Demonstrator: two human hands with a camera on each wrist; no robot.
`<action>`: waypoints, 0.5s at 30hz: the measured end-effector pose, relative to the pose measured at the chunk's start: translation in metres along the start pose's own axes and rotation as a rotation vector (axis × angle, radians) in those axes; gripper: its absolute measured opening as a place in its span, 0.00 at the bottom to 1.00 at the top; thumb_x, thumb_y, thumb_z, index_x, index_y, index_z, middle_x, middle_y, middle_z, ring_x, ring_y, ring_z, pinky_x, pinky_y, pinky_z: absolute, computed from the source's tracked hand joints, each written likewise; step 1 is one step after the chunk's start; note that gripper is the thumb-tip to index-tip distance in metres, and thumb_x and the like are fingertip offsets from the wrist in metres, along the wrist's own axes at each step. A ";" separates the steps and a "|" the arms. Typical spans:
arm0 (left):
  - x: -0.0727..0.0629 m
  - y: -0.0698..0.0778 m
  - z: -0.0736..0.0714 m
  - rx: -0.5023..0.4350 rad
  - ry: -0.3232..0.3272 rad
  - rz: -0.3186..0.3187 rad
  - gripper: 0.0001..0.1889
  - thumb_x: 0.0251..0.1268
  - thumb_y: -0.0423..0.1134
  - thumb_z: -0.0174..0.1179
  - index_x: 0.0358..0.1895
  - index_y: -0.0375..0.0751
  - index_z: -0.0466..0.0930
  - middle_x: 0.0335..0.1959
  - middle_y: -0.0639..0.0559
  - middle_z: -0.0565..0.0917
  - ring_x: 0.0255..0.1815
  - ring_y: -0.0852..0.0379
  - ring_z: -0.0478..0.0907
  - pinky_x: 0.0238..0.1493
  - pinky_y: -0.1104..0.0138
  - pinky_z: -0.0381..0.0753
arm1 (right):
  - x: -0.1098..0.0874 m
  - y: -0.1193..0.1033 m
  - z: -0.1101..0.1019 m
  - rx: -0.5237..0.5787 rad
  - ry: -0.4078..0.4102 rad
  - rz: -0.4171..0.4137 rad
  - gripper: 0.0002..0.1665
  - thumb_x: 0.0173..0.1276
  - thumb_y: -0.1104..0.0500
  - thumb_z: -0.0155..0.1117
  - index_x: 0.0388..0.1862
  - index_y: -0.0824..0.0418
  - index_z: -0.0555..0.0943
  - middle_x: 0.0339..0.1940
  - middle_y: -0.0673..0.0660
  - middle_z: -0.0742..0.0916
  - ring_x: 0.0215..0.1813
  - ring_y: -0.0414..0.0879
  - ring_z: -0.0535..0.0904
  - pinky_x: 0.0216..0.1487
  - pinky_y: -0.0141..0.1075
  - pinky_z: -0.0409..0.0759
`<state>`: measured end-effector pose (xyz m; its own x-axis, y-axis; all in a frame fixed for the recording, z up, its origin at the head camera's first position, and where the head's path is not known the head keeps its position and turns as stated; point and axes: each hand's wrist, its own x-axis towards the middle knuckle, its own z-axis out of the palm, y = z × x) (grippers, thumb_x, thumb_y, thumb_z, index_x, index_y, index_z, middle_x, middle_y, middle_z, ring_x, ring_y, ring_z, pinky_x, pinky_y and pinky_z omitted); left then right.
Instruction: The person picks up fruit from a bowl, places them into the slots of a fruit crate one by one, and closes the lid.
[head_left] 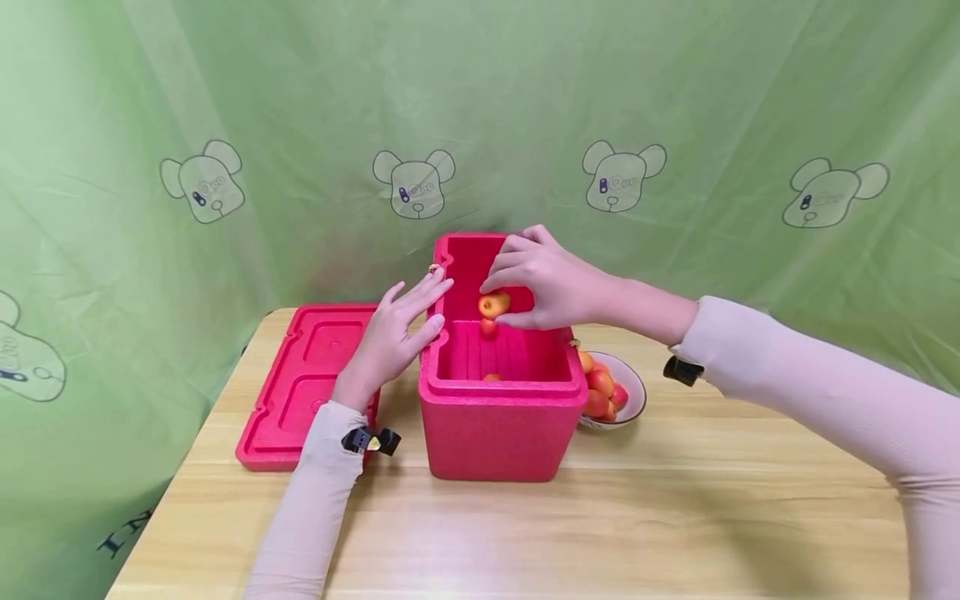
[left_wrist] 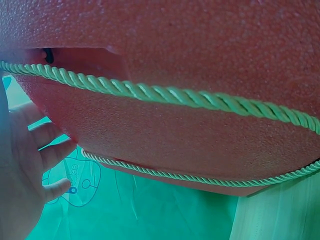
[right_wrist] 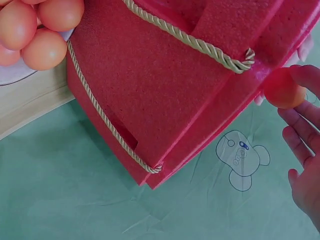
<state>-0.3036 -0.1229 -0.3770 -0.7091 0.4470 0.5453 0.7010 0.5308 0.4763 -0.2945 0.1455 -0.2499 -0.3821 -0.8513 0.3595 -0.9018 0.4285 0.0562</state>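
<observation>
while your spread left hand is touching the box, your right hand is pinching a fruit over its opening, seemingly mid-transfer, probably needing lowering next.

The left arm extended forward and inward from the lower edge of the head view. The left hand was flat, its fingers straight and spread, thumb separate. The right arm, bent at the elbow, extended inward from the right edge. The right hand held a pinch, fingers curved opposite the thumb.
</observation>
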 end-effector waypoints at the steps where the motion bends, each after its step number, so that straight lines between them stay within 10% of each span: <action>1: 0.000 0.000 0.000 0.001 0.000 0.001 0.32 0.73 0.52 0.51 0.79 0.56 0.63 0.81 0.55 0.62 0.83 0.58 0.57 0.82 0.42 0.47 | 0.000 0.000 0.001 -0.004 -0.010 -0.003 0.20 0.53 0.55 0.80 0.45 0.59 0.90 0.39 0.53 0.90 0.48 0.49 0.78 0.54 0.53 0.66; 15: 0.000 -0.001 0.000 0.007 0.003 0.006 0.32 0.74 0.51 0.52 0.79 0.57 0.62 0.81 0.56 0.61 0.83 0.58 0.57 0.82 0.42 0.47 | -0.004 0.001 0.015 -0.059 -0.111 -0.002 0.22 0.51 0.54 0.82 0.46 0.59 0.90 0.40 0.53 0.91 0.46 0.47 0.78 0.52 0.50 0.68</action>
<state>-0.3040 -0.1233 -0.3776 -0.7048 0.4483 0.5498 0.7045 0.5330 0.4685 -0.2970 0.1448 -0.2652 -0.4031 -0.8792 0.2539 -0.8905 0.4409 0.1128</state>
